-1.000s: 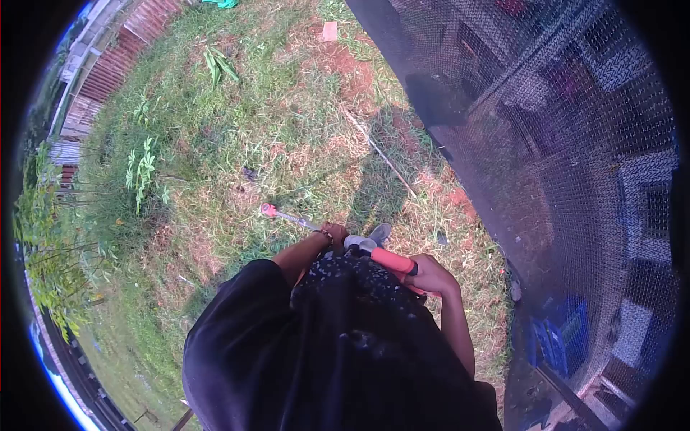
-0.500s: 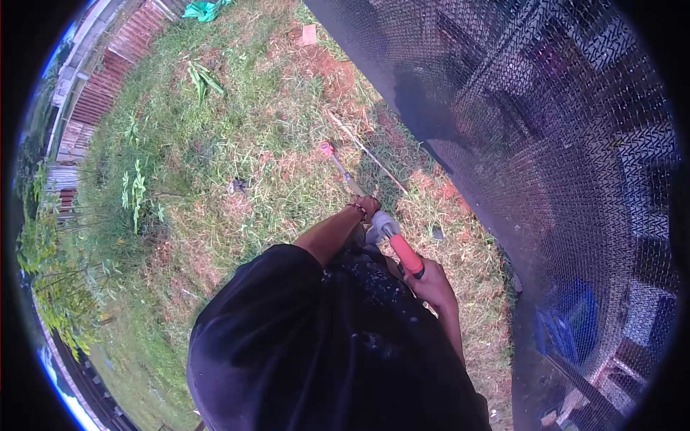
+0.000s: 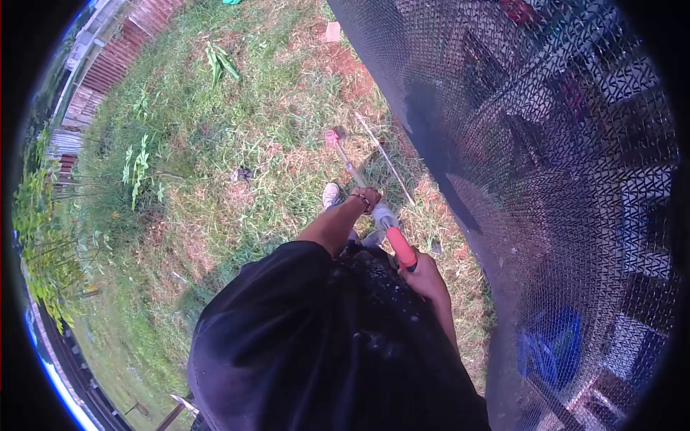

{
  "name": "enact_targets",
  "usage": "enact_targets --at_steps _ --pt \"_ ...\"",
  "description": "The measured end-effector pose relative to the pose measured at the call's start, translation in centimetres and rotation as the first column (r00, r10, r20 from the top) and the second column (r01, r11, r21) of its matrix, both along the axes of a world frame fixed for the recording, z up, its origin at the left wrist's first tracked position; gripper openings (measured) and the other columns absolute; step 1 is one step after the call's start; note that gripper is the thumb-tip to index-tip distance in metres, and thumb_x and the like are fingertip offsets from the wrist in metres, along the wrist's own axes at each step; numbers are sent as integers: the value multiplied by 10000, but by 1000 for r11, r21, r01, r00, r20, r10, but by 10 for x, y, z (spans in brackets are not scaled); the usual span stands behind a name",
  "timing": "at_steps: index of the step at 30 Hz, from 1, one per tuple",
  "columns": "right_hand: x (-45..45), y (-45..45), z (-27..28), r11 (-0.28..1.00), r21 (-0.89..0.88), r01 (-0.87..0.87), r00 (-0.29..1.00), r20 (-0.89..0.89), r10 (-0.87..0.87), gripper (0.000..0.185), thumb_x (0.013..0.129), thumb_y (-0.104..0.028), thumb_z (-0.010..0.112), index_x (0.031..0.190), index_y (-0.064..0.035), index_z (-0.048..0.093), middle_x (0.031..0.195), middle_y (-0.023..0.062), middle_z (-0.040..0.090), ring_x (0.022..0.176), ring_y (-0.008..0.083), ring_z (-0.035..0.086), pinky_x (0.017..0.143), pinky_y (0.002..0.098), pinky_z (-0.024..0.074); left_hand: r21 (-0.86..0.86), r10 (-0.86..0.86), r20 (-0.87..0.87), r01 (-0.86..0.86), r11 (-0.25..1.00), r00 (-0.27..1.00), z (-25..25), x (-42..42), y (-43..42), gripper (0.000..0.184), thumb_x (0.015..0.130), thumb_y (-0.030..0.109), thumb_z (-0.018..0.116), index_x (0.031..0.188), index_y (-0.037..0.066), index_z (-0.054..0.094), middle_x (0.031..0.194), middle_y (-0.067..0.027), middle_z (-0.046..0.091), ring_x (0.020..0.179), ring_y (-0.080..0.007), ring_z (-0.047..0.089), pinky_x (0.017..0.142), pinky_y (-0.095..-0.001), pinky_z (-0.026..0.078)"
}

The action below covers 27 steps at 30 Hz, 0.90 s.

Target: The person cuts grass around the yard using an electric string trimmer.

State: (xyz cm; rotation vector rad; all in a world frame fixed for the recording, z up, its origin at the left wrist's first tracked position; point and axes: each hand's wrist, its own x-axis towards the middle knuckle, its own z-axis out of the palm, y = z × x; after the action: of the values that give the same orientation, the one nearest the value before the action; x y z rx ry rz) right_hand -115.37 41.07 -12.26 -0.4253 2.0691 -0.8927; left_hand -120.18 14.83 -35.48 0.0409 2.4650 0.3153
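A grass trimmer (image 3: pixel 350 167) with a long slim shaft slants across the middle of the head view. Its red head (image 3: pixel 333 136) is down at the grass, its edge blurred. My left hand (image 3: pixel 367 199), with a bracelet at the wrist, is wrapped round the shaft. Nearer my body, my right hand (image 3: pixel 428 276) grips the rear end by the red handle (image 3: pixel 401 246). A grey-white part (image 3: pixel 384 216) of the trimmer sits between the two hands. My dark top hides some of the tool's rear.
A dark mesh net (image 3: pixel 460 144) runs along the right side, with a blue item (image 3: pixel 552 345) behind it. A thin stick (image 3: pixel 384 156) lies right of the trimmer head. One shoe (image 3: pixel 331 195) shows beside my left hand. Leafy plants (image 3: pixel 136 169) and a rusty metal fence (image 3: pixel 115 65) are at left.
The view has shifted, so ground items now appear farther right. Against the stick, the trimmer head has swung slightly left. A shoe has come into sight. Both hands keep their grip.
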Motion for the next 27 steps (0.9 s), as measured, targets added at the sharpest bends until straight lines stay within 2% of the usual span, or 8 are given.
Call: enact_targets --at_steps 2,6,9,10,13,20,24,27 --pt "-16 -9 -1 994 14 -109 991 78 108 318 744 -73 709 1036 8 612 938 183 676 906 325 671 855 404 496 -62 33 93 -27 998 995 4 17 -14 450 635 110 763 1073 175 683 1139 -52 677 1125 -255 637 881 -442 535" --pt "-45 -33 11 971 -89 -221 934 267 237 195 730 -8 679 916 17 626 761 78 641 770 179 630 777 341 491 -121 13 155 6 993 988 -8 61 -45 372 694 177 739 1065 202 712 1132 -38 701 1125 -242 644 889 -441 524" --pt "-68 -53 13 973 -98 -207 848 479 229 190 713 13 665 900 12 628 735 49 644 705 148 626 706 309 497 -120 144 155 -126 985 977 3 89 -60 357 733 272 706 1081 194 714 1164 -64 695 1132 -256 642 923 -447 501" --pt "-71 -58 11 960 -147 -240 874 398 280 182 710 26 653 891 13 643 725 30 649 646 106 609 633 275 488 -95 146 171 -131 987 974 6 98 -66 361 737 298 697 1080 188 713 1154 -71 696 1127 -262 643 929 -448 491" --pt "-83 -72 10 922 -219 -318 877 302 374 187 716 43 642 901 21 660 746 38 659 671 103 617 647 274 496 -26 113 211 -110 994 971 10 108 -80 384 738 356 682 1075 176 711 1126 -89 700 1106 -275 648 943 -450 466" --pt "-86 -79 36 972 -99 -213 940 252 231 155 762 16 684 917 14 673 748 30 650 723 97 613 707 286 495 98 83 99 -93 991 992 26 72 -85 367 693 389 696 1000 188 711 1009 -96 713 1014 -295 676 864 -477 501" --pt "-77 -77 54 988 -30 -152 956 250 154 69 817 27 627 878 -3 634 690 5 593 588 86 557 559 289 449 100 28 -43 -24 995 999 15 27 -76 346 696 361 696 993 186 710 998 -70 712 1031 -277 671 851 -498 515" --pt "-66 -84 64 996 -46 73 945 321 -54 86 829 43 602 893 -13 612 664 1 571 538 86 526 512 285 417 105 -1 -61 8 994 998 17 -11 -73 366 685 311 710 1027 179 706 1040 -57 703 1071 -265 657 875 -504 514"
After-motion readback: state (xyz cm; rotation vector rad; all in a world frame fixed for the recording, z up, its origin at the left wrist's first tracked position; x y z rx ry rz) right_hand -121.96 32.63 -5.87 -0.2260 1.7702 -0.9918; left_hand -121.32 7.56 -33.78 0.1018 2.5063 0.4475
